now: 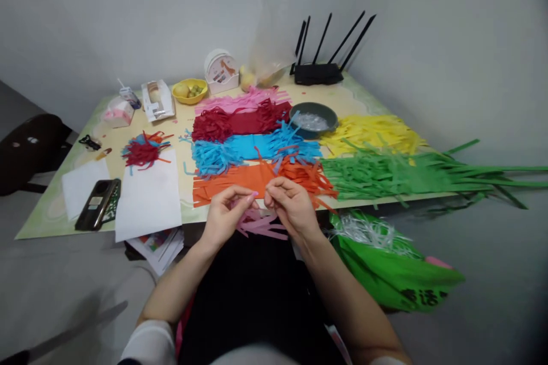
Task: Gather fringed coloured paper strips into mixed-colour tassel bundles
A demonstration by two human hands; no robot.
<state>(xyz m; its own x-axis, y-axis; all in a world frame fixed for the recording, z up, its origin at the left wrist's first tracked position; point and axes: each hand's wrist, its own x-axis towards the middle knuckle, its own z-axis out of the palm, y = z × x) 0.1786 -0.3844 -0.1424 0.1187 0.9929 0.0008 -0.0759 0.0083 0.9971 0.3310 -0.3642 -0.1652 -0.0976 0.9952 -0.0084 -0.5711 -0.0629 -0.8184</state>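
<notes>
My left hand and my right hand meet just below the table's front edge, fingers pinched together on pink paper strips that hang between them over my lap. Right behind the hands lies a fringed orange paper sheet. Beyond it lie fringed sheets in blue, dark red and pink.
Yellow paper strips and long green strips cover the table's right side. A grey bowl, a black router, a yellow bowl, white sheets, a phone and a green bag are around.
</notes>
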